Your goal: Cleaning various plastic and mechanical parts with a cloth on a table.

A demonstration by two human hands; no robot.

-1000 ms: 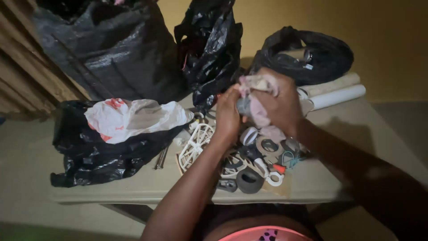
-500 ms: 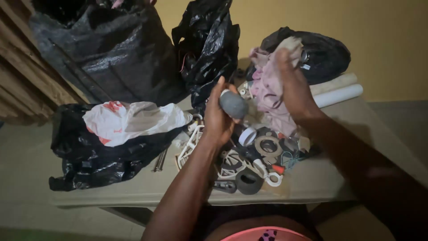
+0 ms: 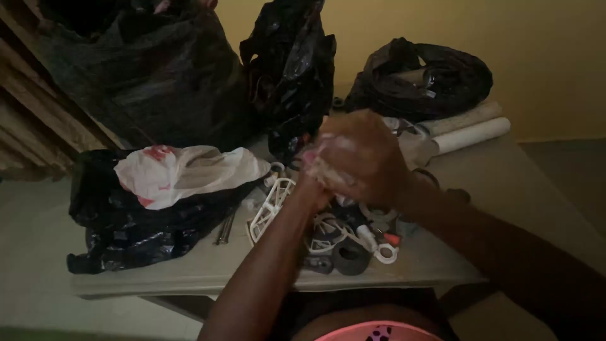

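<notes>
My two hands are pressed together above the table, blurred by motion. My right hand (image 3: 369, 158) lies over the left and grips a pale pink cloth (image 3: 317, 159), of which only a bit shows at the fingers. My left hand (image 3: 314, 182) is closed beneath it; the grey round piece it held is hidden by the cloth and the right hand. Just below the hands lies a pile of small parts (image 3: 363, 230): white rings, a white spoked frame (image 3: 271, 205) and a black ring (image 3: 351, 256).
The beige table (image 3: 189, 268) carries black plastic bags at the back left (image 3: 145, 69), back middle (image 3: 290, 63), back right (image 3: 423, 76) and front left (image 3: 132, 218). A white and red plastic bag (image 3: 189, 169) lies on the front left one. Pale rolls (image 3: 470, 131) lie at the right; thin metal rods (image 3: 224, 230) lie near the spoked frame.
Half a second ago my hands were apart, the left showing the grey round piece and the right lifting the cloth. Now the right hand has come down over the left, covering the piece.
</notes>
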